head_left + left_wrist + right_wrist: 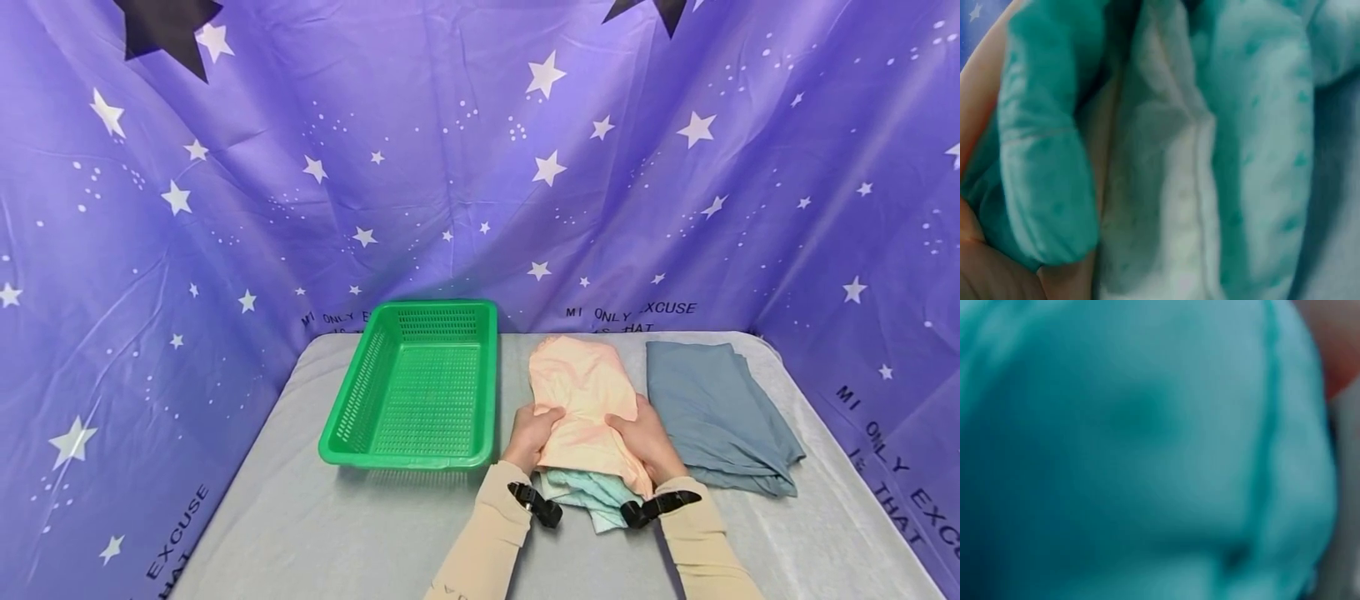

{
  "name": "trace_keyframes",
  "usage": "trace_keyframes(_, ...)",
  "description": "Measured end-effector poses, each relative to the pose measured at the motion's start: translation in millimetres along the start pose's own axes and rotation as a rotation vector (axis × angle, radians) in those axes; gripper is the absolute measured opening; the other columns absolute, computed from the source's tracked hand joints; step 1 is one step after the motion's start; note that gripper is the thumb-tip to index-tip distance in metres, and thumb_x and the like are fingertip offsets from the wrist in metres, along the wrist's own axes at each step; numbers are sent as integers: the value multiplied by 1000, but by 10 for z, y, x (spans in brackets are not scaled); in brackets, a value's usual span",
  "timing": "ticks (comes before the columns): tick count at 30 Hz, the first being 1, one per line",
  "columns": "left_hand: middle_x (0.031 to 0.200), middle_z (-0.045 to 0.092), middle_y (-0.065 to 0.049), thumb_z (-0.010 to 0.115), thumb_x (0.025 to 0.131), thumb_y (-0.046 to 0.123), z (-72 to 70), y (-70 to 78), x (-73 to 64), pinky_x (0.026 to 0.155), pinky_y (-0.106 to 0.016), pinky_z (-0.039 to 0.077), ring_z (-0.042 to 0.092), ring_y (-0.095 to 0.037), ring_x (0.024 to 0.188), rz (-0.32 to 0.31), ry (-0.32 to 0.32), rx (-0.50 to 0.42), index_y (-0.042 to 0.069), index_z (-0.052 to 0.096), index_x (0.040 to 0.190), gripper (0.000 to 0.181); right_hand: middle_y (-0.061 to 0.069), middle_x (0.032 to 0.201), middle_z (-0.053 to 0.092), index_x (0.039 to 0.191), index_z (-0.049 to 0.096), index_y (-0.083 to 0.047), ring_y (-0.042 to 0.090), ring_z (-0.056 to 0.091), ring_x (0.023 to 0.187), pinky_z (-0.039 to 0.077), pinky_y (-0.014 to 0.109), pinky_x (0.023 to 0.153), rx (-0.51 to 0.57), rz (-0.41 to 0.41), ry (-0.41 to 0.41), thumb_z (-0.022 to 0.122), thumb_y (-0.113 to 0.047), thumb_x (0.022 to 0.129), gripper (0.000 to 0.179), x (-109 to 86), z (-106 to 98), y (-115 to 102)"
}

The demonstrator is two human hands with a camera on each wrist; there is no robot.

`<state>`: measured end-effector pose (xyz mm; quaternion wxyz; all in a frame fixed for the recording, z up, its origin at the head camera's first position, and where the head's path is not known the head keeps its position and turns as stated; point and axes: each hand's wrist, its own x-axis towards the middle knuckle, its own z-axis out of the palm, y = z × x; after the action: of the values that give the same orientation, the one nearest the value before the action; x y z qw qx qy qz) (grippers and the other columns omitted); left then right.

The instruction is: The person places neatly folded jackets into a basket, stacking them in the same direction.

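Both hands hold a folded peach cloth from its two sides, thumbs on top and the other fingers hidden under it. My left hand grips its left edge, and my right hand its right edge. From below the near end of the peach cloth, a teal patterned cloth sticks out in loose folds. In the left wrist view, layers of the teal cloth hang beside the palm. Blurred teal fabric fills most of the right wrist view, with a bit of finger at the upper right.
To the left stands a green plastic basket with nothing in it. A folded blue-grey cloth lies on the right of the table, close beside my right hand. A purple star-print curtain surrounds the table's back and sides.
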<state>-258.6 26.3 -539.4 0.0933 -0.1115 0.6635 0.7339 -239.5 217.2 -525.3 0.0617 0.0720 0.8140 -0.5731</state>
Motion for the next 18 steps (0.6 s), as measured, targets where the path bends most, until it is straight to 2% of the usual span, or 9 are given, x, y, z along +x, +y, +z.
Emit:
trace_keyframes(3,104,71,-13,75,90,11,23,17,-18,75,-28,56,66,-15,82,23,18,-16,-4,66,126,40,32,153,39,158,21,6,43,47,135,40,49,112,31,-2,7,57,-9,101,68,-24,0,-20)
trace_keyframes(5,106,70,-13,75,90,10,35,40,-34,75,-28,56,66,-15,82,37,19,-32,-3,65,129,43,31,153,40,158,21,5,39,48,134,43,40,108,47,0,15,58,-10,102,69,-45,-9,-37)
trace_keyframes(10,108,71,-12,74,90,9,63,110,-88,74,-28,56,67,-15,82,59,12,-74,1,65,132,44,28,154,41,160,21,0,35,51,130,46,19,90,54,5,27,60,-15,102,71,-103,-55,-93)
trace_keyframes(13,105,72,-12,74,90,9,69,157,-119,73,-28,56,67,-15,81,66,9,-80,3,67,129,40,28,156,39,162,18,-1,35,51,130,46,15,85,70,2,22,60,-18,103,74,-133,-75,-138)
trace_keyframes(18,104,73,-10,75,89,10,52,251,-177,72,-27,55,66,-14,80,88,13,-54,5,68,128,39,24,159,37,164,16,-6,31,53,128,49,13,83,109,-11,14,61,-20,104,76,-168,-87,-201)
